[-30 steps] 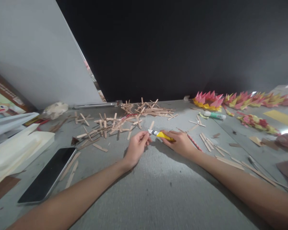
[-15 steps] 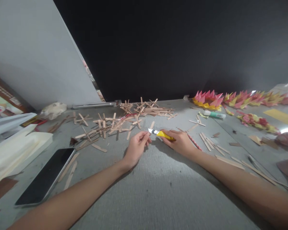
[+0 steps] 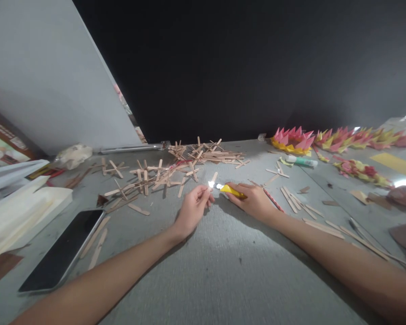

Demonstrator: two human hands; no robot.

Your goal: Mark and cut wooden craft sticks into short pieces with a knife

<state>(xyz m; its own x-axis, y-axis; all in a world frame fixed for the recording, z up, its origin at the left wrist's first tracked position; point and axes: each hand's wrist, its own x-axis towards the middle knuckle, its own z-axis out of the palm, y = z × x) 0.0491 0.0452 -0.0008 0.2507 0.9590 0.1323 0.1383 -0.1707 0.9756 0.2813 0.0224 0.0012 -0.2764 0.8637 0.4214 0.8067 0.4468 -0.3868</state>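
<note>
My right hand [image 3: 252, 198] is closed around the yellow handle of a utility knife [image 3: 232, 191]. The knife's bare blade points left and glints close to the fingertips of my left hand [image 3: 196, 203]. Thumb and fingers of my left hand are pinched together on a wooden craft stick [image 3: 215, 176], whose upper end shows beyond the blade; its lower part is hidden by the fingers. Behind both hands lies a loose pile of craft sticks [image 3: 223, 155], several of them crossed. A red-and-white twisted cord [image 3: 273, 201] lies just beyond my right wrist.
A phone [image 3: 62, 253] lies at the left beside an open white box [image 3: 59, 201]. Pink and yellow paper flowers [image 3: 292, 141], a glue stick [image 3: 302, 161] and more loose sticks [image 3: 296, 201] are on the right. A black panel [image 3: 240, 67] stands behind the grey table [image 3: 216, 280].
The blade has tilted slightly and now catches more light at its tip. Both hands stay almost in place; the view has shifted a little.
</note>
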